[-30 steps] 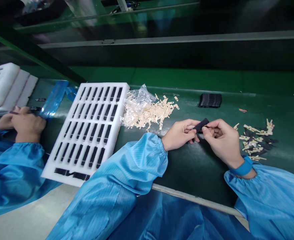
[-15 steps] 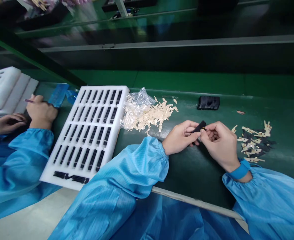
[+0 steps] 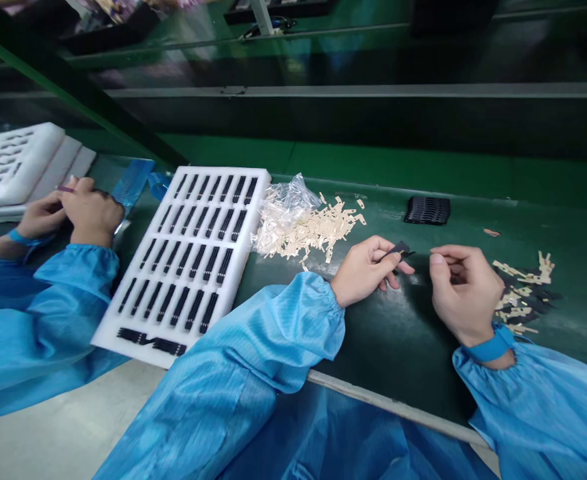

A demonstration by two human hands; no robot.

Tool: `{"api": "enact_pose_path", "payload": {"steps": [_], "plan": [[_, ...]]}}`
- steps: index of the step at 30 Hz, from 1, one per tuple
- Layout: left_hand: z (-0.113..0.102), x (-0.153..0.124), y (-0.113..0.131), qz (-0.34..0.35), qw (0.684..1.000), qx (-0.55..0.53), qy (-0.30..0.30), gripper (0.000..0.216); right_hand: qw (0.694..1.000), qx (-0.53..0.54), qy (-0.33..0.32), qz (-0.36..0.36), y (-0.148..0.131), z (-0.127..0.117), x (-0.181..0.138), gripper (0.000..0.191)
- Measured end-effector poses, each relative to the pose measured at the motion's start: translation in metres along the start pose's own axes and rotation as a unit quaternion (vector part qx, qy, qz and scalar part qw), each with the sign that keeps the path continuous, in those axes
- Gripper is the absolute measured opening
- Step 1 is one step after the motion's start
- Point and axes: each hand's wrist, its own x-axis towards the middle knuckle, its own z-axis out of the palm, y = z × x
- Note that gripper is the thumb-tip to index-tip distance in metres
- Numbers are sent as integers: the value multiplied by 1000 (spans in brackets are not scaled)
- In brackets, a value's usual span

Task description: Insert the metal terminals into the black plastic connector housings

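Observation:
My left hand point(image 3: 368, 268) is closed, pinching a thin black strip point(image 3: 397, 249) between thumb and fingers; its far end sticks out past the fingertips. To the right, apart from the strip, is my right hand point(image 3: 466, 288), fingers curled and thumb near the index fingertip. Whether anything small sits in that pinch I cannot make out. Beside my right wrist lies a loose pile of cream tabs and black pieces point(image 3: 522, 293). Beyond my left hand spreads a larger heap of cream tabs point(image 3: 323, 227), partly under a clear plastic bag point(image 3: 293, 195).
A white foam tray point(image 3: 210, 283) with rows of black strips lies left of my left arm. A stack of black parts point(image 3: 427, 210) rests farther back. At far left, a co-worker's hands point(image 3: 93, 210) are near stacked white foam trays point(image 3: 33, 167). A green post point(image 3: 83, 93) slants behind.
My right hand has drawn away to the right from the black strip, which stays in my left hand. The view has shifted slightly. The co-worker's hands have come together.

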Motion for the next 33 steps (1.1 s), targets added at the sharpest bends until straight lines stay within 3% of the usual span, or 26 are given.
{"api": "enact_pose_path", "payload": {"steps": [10, 14, 21, 28, 33], "plan": [[1, 1, -16, 36, 997, -23, -61, 31, 998, 37, -58, 3, 0, 2, 0, 6], [3, 0, -22, 33, 998, -23, -51, 31, 997, 31, -77, -9, -6, 3, 1, 15], [7, -4, -22, 35, 999, 1, -12, 26, 997, -14, -59, -56, -11, 4, -2, 7], [18, -10, -26, 52, 998, -20, 5, 27, 994, 42, -27, 94, -10, 14, -12, 9], [20, -12, -28, 57, 998, -35, 2, 31, 991, 54, -21, 119, -11, 16, -14, 10]]}}
